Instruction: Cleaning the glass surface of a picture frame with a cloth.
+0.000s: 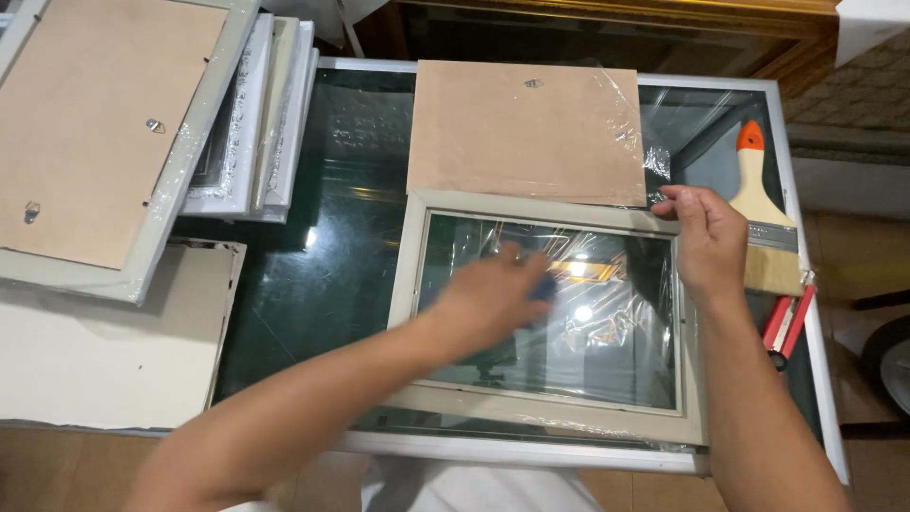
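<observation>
- The pale grey-white rectangular picture frame with its glass pane [550,313] lies flat at the centre right of the picture, on the glass-topped table with a white metal rim [332,256]; clear film wrinkles over the pane.
- The left hand [493,299] is blurred over the pane's left half, fingers curled about something small and dark blue, seemingly a wiping cloth; how tightly cannot be told.
- The right hand [706,242] is pressed flat, fingers spread, on the frame's upper right corner; judged, this bracing should be firm while light, even strokes are made, since the glass could crack or slide.
- The brown fibreboard backing panel [526,128] lies just above the frame, touching it.
- A wide orange-tipped wooden paintbrush [763,223] and a red cutter [787,322] rest at the right edge, best left undisturbed.
- Stacked white frames [142,142] are seen upper left.
</observation>
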